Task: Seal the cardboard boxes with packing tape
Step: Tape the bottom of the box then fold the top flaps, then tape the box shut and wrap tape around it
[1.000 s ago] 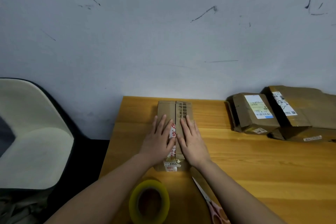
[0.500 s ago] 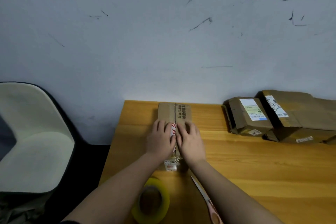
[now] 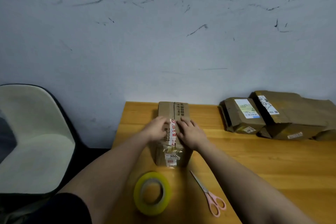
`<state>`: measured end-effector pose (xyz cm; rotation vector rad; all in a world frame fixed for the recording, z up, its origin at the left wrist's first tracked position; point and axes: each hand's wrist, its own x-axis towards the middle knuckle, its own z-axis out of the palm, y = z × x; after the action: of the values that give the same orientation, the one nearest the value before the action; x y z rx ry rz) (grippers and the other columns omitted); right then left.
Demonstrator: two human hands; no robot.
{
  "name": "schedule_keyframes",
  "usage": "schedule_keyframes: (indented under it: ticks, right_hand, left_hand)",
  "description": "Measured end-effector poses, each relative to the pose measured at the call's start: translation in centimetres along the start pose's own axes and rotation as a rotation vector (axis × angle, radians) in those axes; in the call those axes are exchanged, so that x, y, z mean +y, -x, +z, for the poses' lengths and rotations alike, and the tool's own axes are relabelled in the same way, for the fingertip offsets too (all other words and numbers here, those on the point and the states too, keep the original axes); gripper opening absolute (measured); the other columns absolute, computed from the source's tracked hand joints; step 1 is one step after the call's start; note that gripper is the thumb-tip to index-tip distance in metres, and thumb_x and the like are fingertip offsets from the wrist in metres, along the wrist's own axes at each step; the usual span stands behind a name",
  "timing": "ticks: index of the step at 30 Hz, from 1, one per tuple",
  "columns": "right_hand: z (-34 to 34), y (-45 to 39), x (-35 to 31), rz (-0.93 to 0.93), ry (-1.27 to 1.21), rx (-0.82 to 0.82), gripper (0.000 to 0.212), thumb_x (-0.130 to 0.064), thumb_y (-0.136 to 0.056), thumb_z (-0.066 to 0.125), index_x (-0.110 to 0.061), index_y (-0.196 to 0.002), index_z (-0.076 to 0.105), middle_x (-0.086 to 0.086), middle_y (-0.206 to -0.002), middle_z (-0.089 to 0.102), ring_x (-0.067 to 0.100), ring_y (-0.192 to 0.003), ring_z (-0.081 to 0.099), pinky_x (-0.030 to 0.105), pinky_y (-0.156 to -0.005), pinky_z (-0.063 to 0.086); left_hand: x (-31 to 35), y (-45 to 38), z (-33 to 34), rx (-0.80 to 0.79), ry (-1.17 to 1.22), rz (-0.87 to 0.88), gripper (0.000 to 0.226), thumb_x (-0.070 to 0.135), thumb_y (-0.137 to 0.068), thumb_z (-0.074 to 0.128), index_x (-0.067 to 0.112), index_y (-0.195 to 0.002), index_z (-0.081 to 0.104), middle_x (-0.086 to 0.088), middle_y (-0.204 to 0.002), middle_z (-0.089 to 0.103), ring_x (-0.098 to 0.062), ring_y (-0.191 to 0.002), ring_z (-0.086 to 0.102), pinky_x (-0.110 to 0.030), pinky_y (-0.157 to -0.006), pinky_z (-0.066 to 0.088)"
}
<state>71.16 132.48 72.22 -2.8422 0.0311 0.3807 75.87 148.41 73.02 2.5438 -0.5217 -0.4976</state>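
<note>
Digits "300" on label; hands atop cardboard box.

Left hand and right hand pressing cardboard box, tape roll, scissors on table

three boxes, tape roll, scissors, perhaps
</note>
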Motion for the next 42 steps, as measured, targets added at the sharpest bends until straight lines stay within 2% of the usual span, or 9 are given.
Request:
schedule_keyframes:
  ticks: [3,12,17,22,26,28,33,36,42]
  right_hand:
    - [0.3,0.4,-1.2,0.000,-0.045,0.177,0.041,-0.028,-0.100,0.044,-0.015,-0.138,0.047,0.008,-0.143,0.043,0.030,-0.128,0.041,0.039,-0.105,0.038]
    - [4.8,8.9,-1.7,-0.010,-0.546,0.693,0.031,-0.005,-0.093,0.053,-0.017,-0.121,0.058,-0.011,-0.112,0.053,0.008,-0.108,0.049,0.024,-0.093,0.040]
    - [11.3,12.7,-2.1,0.028,-0.432,0.268,0.014,-0.016,-0.094,0.053,-0.023,-0.103,0.062,-0.009,-0.098,0.065,0.015,-0.092,0.063,0.026,-0.068,0.041]
    - [16.3,12.6,-1.6,0.239,-0.538,0.083,0.035,-0.004,-0.090,0.051,-0.015,-0.123,0.055,0.006,-0.122,0.053,0.025,-0.115,0.054,0.033,-0.095,0.041]
    - [17.6,12.2,-0.9,0.359,-0.681,-0.036,0.038,0.002,-0.089,0.049,-0.009,-0.125,0.053,0.015,-0.124,0.051,0.030,-0.121,0.049,0.028,-0.103,0.032]
    - [17.8,12.4,-0.5,0.370,-0.740,-0.031,0.035,-0.002,-0.086,0.053,-0.013,-0.119,0.057,0.014,-0.122,0.055,0.030,-0.119,0.051,0.029,-0.103,0.034]
    - [15.0,13.8,-0.4,0.261,-1.074,0.068,0.023,-0.015,-0.088,0.060,-0.025,-0.109,0.058,0.004,-0.123,0.062,0.016,-0.116,0.056,0.028,-0.102,0.041]
    - [11.3,14.9,-0.6,0.147,-1.145,0.144,0.048,-0.036,-0.079,0.057,-0.030,-0.126,0.048,-0.005,-0.130,0.054,0.009,-0.122,0.050,0.020,-0.100,0.041]
    - [2.6,15.2,-1.3,-0.083,-1.139,0.158,0.091,-0.056,-0.066,0.068,-0.033,-0.146,0.031,-0.022,-0.141,0.043,-0.009,-0.128,0.041,0.020,-0.097,0.045]
  left_hand:
    - [0.8,0.6,0.1,0.204,0.127,-0.100,0.032,0.004,-0.090,0.057,0.017,-0.119,0.054,-0.002,-0.134,0.042,-0.009,-0.094,0.052,-0.014,-0.061,0.042]
    - [-2.8,9.2,2.8,0.409,0.381,-0.011,0.022,0.004,-0.096,0.049,0.015,-0.108,0.063,0.004,-0.106,0.061,-0.008,-0.096,0.057,-0.014,-0.074,0.045]
    - [-7.3,14.2,8.0,0.129,-0.018,0.060,0.021,0.019,-0.093,0.052,0.023,-0.113,0.057,0.003,-0.116,0.057,-0.016,-0.110,0.054,-0.028,-0.091,0.043]
    - [-8.8,15.9,12.0,-0.320,-0.709,0.315,0.071,0.030,-0.074,0.067,0.012,-0.138,0.041,-0.010,-0.140,0.041,-0.026,-0.137,0.029,-0.052,-0.118,0.007]
    - [-8.8,15.3,13.7,-0.244,-0.837,0.335,0.038,0.021,-0.074,0.072,0.014,-0.111,0.063,-0.009,-0.112,0.065,-0.028,-0.114,0.056,-0.048,-0.110,0.029]
    - [-8.2,14.9,13.0,-0.222,-0.753,0.357,0.033,0.033,-0.057,0.083,0.023,-0.086,0.071,0.001,-0.087,0.070,-0.018,-0.090,0.066,-0.039,-0.095,0.046]
    - [-6.9,14.4,10.9,-0.237,-0.015,0.064,0.033,0.035,-0.085,0.068,0.023,-0.114,0.057,0.002,-0.117,0.062,-0.016,-0.113,0.055,-0.031,-0.100,0.035]
    - [-5.0,15.0,8.5,-0.255,0.567,-0.075,0.033,0.019,-0.085,0.072,0.016,-0.115,0.057,0.002,-0.111,0.065,-0.013,-0.109,0.059,-0.011,-0.080,0.046]
    - [-1.0,16.6,3.4,-0.239,0.908,0.043,0.046,0.025,-0.077,0.073,0.010,-0.118,0.058,-0.009,-0.109,0.068,-0.013,-0.095,0.065,-0.023,-0.078,0.051]
